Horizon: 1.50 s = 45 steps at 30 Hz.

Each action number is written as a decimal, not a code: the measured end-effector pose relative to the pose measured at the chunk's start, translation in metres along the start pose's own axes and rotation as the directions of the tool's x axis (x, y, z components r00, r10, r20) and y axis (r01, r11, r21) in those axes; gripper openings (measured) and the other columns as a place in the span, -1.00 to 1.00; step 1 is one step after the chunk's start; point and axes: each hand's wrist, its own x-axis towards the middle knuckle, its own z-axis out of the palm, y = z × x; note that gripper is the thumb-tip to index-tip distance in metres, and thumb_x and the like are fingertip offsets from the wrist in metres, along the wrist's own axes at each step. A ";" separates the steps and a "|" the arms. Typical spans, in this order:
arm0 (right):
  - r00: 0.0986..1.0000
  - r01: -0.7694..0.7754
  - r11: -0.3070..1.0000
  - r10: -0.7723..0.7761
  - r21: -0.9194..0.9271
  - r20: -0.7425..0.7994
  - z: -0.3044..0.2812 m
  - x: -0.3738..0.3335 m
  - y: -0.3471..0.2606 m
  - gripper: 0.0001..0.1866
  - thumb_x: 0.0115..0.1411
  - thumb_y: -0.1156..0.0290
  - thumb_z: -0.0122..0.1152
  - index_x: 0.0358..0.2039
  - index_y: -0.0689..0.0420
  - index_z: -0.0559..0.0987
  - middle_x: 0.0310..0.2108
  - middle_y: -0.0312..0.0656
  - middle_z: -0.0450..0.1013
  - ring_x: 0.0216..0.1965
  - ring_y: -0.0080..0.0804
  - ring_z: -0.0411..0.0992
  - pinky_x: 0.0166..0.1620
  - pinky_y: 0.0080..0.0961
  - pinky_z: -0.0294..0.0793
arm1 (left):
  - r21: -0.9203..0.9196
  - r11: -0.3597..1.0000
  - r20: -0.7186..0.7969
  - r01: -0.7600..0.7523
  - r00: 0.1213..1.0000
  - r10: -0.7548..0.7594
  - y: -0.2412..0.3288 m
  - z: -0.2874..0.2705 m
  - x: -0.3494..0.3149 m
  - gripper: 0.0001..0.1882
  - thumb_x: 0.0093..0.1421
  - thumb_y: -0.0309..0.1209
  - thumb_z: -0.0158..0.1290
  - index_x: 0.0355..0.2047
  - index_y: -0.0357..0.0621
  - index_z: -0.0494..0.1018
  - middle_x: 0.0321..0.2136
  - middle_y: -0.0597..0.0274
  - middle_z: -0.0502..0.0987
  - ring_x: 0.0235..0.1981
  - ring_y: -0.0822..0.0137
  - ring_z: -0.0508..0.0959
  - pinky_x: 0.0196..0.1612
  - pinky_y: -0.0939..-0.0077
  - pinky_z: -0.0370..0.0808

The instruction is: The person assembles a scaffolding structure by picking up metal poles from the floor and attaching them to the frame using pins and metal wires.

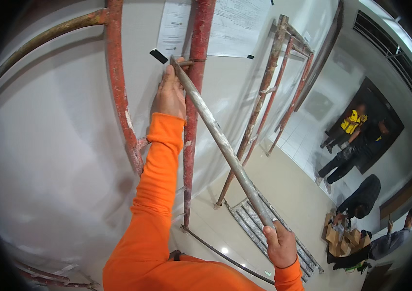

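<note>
A grey metal scaffold brace (pixel 223 143) slants across the view in front of a red scaffold frame post (pixel 197 92). My left hand (pixel 169 97) is raised at its upper, flattened end, next to a short pin (pixel 189 62) on the post. The fingers close about that end and are partly hidden behind the brace. Whether the pin passes through the brace's end I cannot tell. Lower down, my right hand (pixel 282 245) is wrapped around the brace's near end, thumb on top. Both arms wear orange sleeves.
Another rusty scaffold frame (pixel 264 92) stands along the wall at right. A slatted metal plank (pixel 254 223) lies on the floor. Papers (pixel 237 26) are taped to the wall. Several people and cardboard boxes (pixel 344 240) are at far right. A dark cable (pixel 225 254) crosses the floor.
</note>
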 end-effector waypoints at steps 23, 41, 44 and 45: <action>0.995 -0.101 0.993 0.101 0.059 0.000 -0.006 0.005 -0.005 -0.54 0.31 0.08 0.07 -0.52 0.24 0.39 -0.76 -0.04 0.22 -0.73 -0.24 0.18 -0.59 -0.37 0.19 | 0.550 0.803 0.070 -0.231 0.970 0.232 -0.009 0.011 -0.019 -0.47 0.30 -0.15 0.04 0.10 -0.31 0.30 -0.03 0.12 0.43 0.02 0.28 0.41 0.06 0.37 0.34; 0.835 0.531 0.805 -0.551 0.264 0.002 -0.016 0.225 -0.062 -0.65 0.26 0.24 0.11 -0.06 0.21 0.53 -0.31 -0.07 0.52 -0.30 -0.27 0.48 -0.23 -0.42 0.46 | 0.376 0.875 -0.035 0.304 0.949 -0.314 0.021 0.036 0.027 -0.52 0.18 -0.04 0.15 -0.15 -0.22 0.48 -0.32 0.19 0.54 -0.32 0.36 0.51 -0.19 0.45 0.44; 0.596 0.803 0.538 -0.730 0.258 -0.334 0.013 0.314 -0.116 -0.58 0.22 0.29 0.17 0.09 0.06 0.46 -0.04 -0.10 0.48 -0.19 -0.28 0.50 -0.13 -0.42 0.46 | 0.334 0.890 -0.010 0.309 0.946 -0.325 0.017 0.035 0.029 -0.48 0.22 -0.02 0.08 -0.08 -0.27 0.46 -0.28 0.13 0.54 -0.28 0.30 0.53 -0.17 0.41 0.45; 0.567 0.823 0.475 -0.730 0.313 -0.383 0.025 0.337 -0.131 -0.56 0.22 0.29 0.17 0.11 0.03 0.45 0.00 -0.12 0.46 -0.18 -0.29 0.50 -0.12 -0.43 0.46 | 0.327 0.901 -0.015 0.286 0.955 -0.297 0.013 0.034 0.031 -0.47 0.24 -0.02 0.06 -0.06 -0.29 0.45 -0.27 0.11 0.54 -0.26 0.28 0.53 -0.17 0.39 0.46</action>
